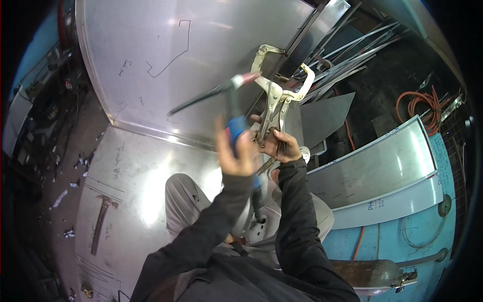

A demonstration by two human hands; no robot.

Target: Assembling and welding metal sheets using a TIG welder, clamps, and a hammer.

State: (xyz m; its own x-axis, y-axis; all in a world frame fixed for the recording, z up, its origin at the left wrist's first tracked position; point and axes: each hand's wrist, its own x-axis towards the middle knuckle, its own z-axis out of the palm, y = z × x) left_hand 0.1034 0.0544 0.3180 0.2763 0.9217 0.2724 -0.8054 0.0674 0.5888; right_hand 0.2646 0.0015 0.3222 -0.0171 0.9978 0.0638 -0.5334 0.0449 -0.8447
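My left hand [236, 155], blurred by motion, is closed round the blue and black handle of a TIG welding torch [232, 100]. The torch head points up, its pinkish cup to the right and a long black back cap to the left. My right hand [283, 147] grips the handles of a locking C-clamp [274, 95]. Its two pale curved jaws spread apart next to the edge of an upright sheet metal panel [136, 55]. The torch cup appears in front of one jaw; whether they touch I cannot tell.
A hammer [100, 224] lies on the marked metal sheet [136, 156] at left. To the right are curved sheet metal pieces [377, 161], a coiled orange hose [420, 108] and a brown gas cylinder [367, 274]. Metal strips [342, 60] are piled at the back right.
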